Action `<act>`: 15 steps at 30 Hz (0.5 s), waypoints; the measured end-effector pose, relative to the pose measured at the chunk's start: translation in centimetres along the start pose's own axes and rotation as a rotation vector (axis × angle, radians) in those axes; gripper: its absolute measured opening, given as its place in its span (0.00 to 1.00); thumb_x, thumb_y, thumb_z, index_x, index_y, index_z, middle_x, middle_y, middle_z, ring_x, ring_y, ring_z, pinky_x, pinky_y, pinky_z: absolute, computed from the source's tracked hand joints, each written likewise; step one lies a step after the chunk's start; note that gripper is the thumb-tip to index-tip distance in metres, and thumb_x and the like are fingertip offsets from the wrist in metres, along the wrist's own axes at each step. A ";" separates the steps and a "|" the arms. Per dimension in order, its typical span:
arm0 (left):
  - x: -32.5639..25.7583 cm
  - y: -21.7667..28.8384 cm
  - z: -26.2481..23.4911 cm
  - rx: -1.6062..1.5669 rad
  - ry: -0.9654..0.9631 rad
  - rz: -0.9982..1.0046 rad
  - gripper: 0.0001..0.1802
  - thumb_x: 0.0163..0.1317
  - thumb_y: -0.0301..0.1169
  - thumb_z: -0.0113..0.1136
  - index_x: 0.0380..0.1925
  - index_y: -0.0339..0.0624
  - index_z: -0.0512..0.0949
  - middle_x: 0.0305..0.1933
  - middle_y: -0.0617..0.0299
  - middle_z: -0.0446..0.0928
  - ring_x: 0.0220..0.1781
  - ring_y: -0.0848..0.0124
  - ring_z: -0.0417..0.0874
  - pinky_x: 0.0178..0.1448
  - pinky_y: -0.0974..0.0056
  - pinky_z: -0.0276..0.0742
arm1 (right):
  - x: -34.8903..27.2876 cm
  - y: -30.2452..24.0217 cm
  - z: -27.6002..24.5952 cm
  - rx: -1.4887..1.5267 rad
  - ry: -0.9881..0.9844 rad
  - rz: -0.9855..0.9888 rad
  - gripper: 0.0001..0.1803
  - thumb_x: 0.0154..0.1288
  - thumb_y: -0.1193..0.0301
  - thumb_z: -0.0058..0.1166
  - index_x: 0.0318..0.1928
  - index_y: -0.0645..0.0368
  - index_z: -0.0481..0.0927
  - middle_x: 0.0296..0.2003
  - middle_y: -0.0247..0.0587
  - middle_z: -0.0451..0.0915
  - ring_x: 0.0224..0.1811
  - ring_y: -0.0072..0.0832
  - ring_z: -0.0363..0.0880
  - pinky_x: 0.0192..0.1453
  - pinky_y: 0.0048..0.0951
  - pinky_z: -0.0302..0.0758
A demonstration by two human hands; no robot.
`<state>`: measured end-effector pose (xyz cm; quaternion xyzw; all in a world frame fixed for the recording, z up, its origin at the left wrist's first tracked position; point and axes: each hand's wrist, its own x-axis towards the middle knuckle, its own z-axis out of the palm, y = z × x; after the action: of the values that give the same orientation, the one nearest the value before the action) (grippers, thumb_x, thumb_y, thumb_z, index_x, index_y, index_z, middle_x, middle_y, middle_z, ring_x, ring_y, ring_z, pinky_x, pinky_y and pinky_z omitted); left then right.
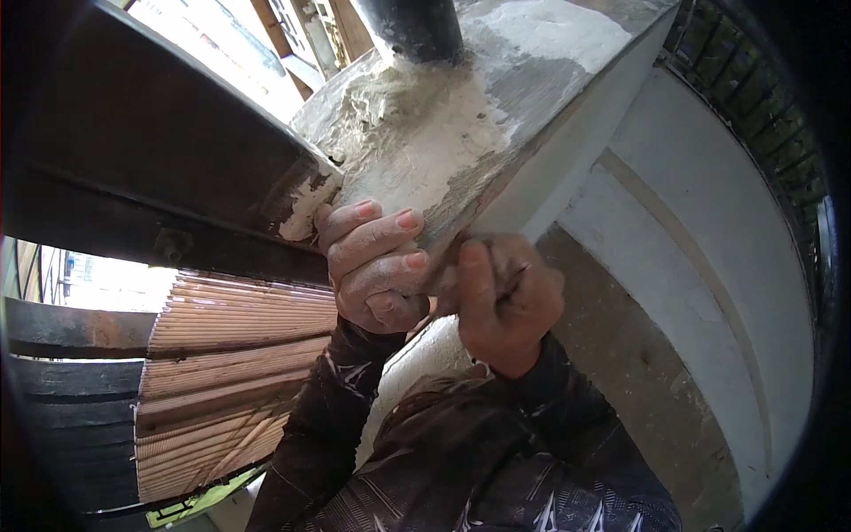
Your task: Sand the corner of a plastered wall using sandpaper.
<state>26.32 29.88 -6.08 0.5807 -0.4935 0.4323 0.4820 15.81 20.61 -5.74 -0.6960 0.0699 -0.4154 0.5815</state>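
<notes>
My left hand point(372, 264), pale with dust, is closed with its fingers curled against the near end of a plaster-patched concrete ledge point(417, 168). Close beside it, my right hand point(510, 297) is closed, thumb pressed against the curled fingers. Between the two hands the view is blocked, and whatever they may hold cannot be made out. A rough mound of grey-white plaster point(368, 115) surrounds the foot of a black pipe point(412, 31) standing on the ledge. Smears of plaster also mark the end of a dark steel beam point(177, 142), which meets the ledge next to my left hand.
Low on the left lies a corrugated brown sheet point(239, 355), with dark curved beams point(71, 390) beside it. To the right, a white wall point(691, 257) borders a grey floor strip point(629, 346). Dark railings point(762, 106) stand at the upper right.
</notes>
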 end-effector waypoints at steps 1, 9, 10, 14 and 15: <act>-0.1 0.2 -0.1 0.017 -0.018 -0.010 0.20 0.75 0.45 0.31 0.34 0.54 0.73 0.45 0.62 0.81 0.50 0.61 0.75 0.57 0.54 0.68 | -0.1 0.1 0.0 -0.042 0.007 -0.054 0.04 0.60 0.74 0.60 0.30 0.57 0.77 0.17 0.40 0.77 0.14 0.37 0.76 0.21 0.34 0.73; 1.1 1.1 0.2 -0.017 0.018 -0.056 0.18 0.73 0.44 0.37 0.34 0.49 0.75 0.46 0.58 0.80 0.50 0.57 0.76 0.58 0.51 0.68 | 0.5 -1.8 -1.8 0.007 -0.184 -0.038 0.07 0.66 0.72 0.55 0.30 0.60 0.77 0.18 0.40 0.78 0.17 0.33 0.79 0.23 0.33 0.73; 1.5 1.7 -0.4 -0.029 -0.021 -0.085 0.14 0.70 0.41 0.44 0.34 0.47 0.75 0.45 0.57 0.81 0.49 0.57 0.77 0.59 0.50 0.68 | -0.2 -2.1 -2.5 -0.060 -0.392 -0.095 0.08 0.67 0.70 0.54 0.30 0.60 0.77 0.17 0.39 0.78 0.17 0.30 0.79 0.23 0.32 0.73; 2.6 3.3 -0.9 0.074 -0.020 -0.119 0.08 0.56 0.25 0.63 0.34 0.42 0.75 0.43 0.54 0.81 0.46 0.58 0.80 0.58 0.51 0.72 | -6.7 -0.7 -6.9 0.001 -0.524 0.377 0.12 0.69 0.67 0.53 0.30 0.60 0.76 0.17 0.40 0.77 0.16 0.26 0.76 0.22 0.30 0.71; 3.1 4.0 -1.5 0.121 -0.054 -0.157 0.09 0.54 0.22 0.64 0.34 0.42 0.75 0.43 0.53 0.81 0.46 0.59 0.80 0.58 0.51 0.73 | -8.4 -0.5 -8.7 -0.025 -0.531 0.485 0.13 0.69 0.66 0.52 0.29 0.61 0.76 0.16 0.40 0.77 0.16 0.27 0.76 0.23 0.30 0.71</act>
<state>22.74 30.64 -2.32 0.6572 -0.4324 0.4065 0.4647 4.43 19.09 -9.63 -0.7499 0.0843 -0.0693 0.6525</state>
